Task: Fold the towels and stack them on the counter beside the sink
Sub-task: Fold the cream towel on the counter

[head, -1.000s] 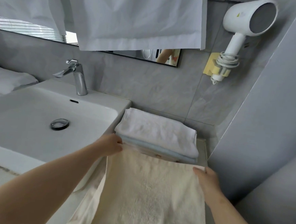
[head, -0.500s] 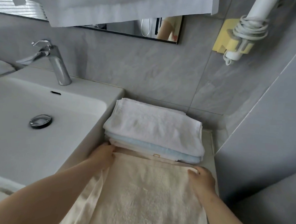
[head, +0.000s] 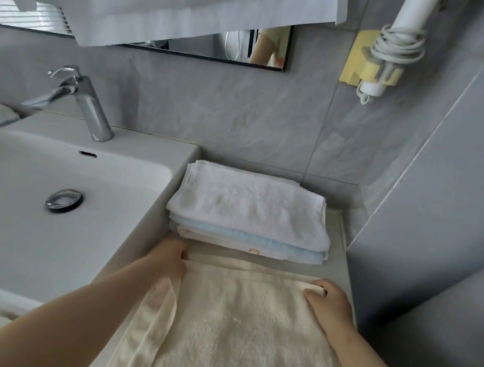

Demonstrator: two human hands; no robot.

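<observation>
A cream towel (head: 239, 320) lies spread over the narrow counter (head: 340, 261) right of the sink, its near end running out of the bottom of the frame. My left hand (head: 169, 258) grips its far left corner against the sink's side. My right hand (head: 327, 300) pinches its far right corner. Just beyond the towel's far edge sits a stack of folded towels: a white one (head: 248, 206) on top, a light blue one (head: 260, 240) under it, and a pale one at the bottom.
The white sink (head: 160, 215) with a chrome tap (head: 85, 105) and drain fills the left. A grey tiled wall closes in on the right. A hair dryer (head: 405, 34) hangs in a yellow holder above. White cloth hangs over the mirror.
Both hands have drawn the cream towel's far edge back toward me, opening a strip of bare counter in front of the stack. The camera has tilted down and moved closer.
</observation>
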